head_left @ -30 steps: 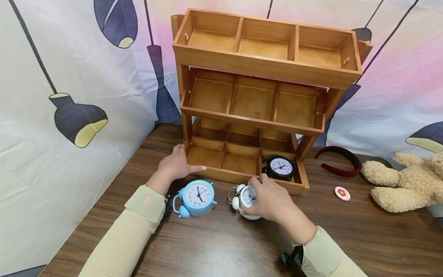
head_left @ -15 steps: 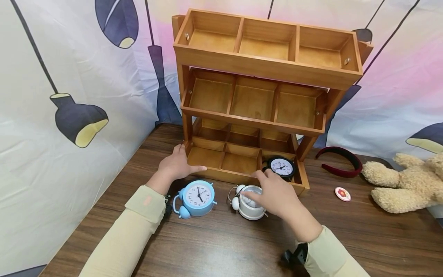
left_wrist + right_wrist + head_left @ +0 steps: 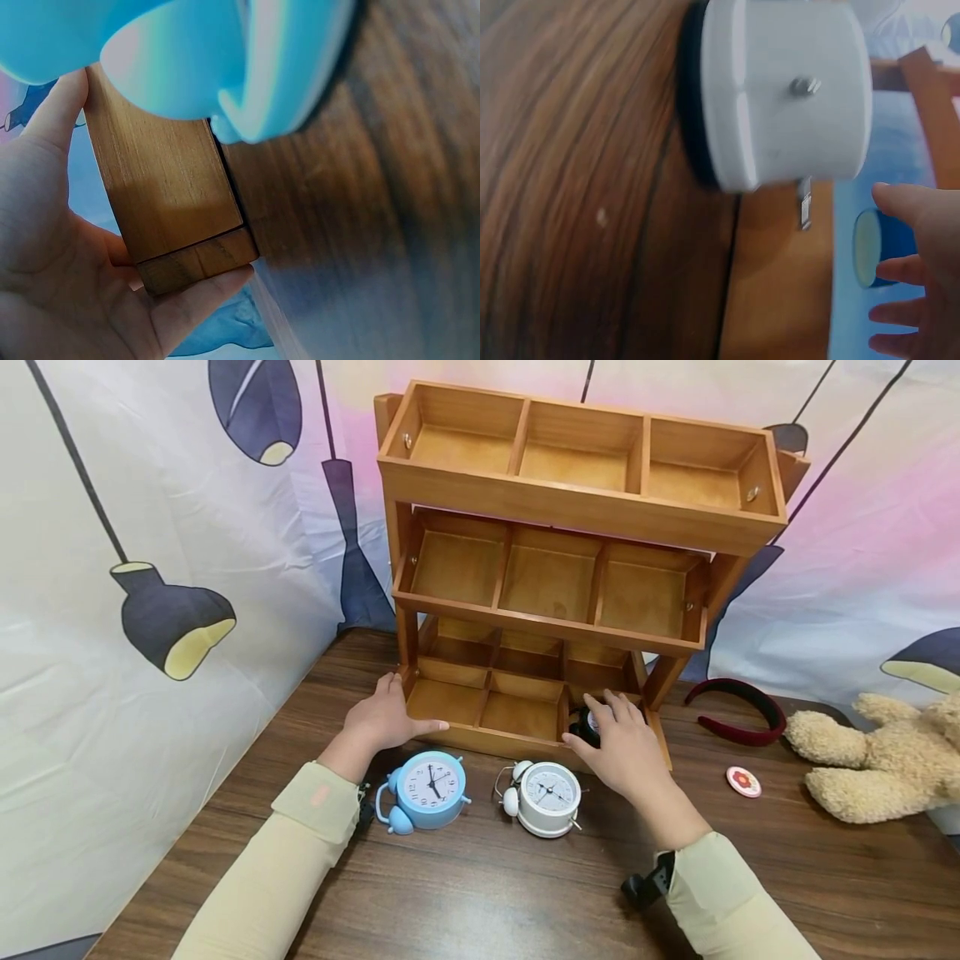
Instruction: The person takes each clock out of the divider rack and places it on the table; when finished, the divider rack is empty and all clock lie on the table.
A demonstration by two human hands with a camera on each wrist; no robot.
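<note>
My left hand (image 3: 377, 717) holds the lower left corner of a wooden tiered shelf (image 3: 577, 506). In the left wrist view its thumb lies along the shelf's front and its fingers reach round the end. A light blue twin-bell alarm clock (image 3: 429, 790) lies face up beside that hand. My right hand (image 3: 630, 750), fingers spread, hovers over a black alarm clock (image 3: 583, 727) in the bottom tier's right front compartment and hides most of its face. Just left of it on the table, a white twin-bell alarm clock (image 3: 550, 802) lies face up, with nothing touching it.
To the right of the shelf lie a dark red headband (image 3: 757, 735), a round badge with a flower (image 3: 743, 782) and a beige teddy bear (image 3: 873, 756). A patterned cloth (image 3: 172, 760) hangs behind and at the left of the wooden table (image 3: 480, 893).
My right hand has let go of the white alarm clock and moved up and right to the black one. The left hand has stayed at the shelf's corner.
</note>
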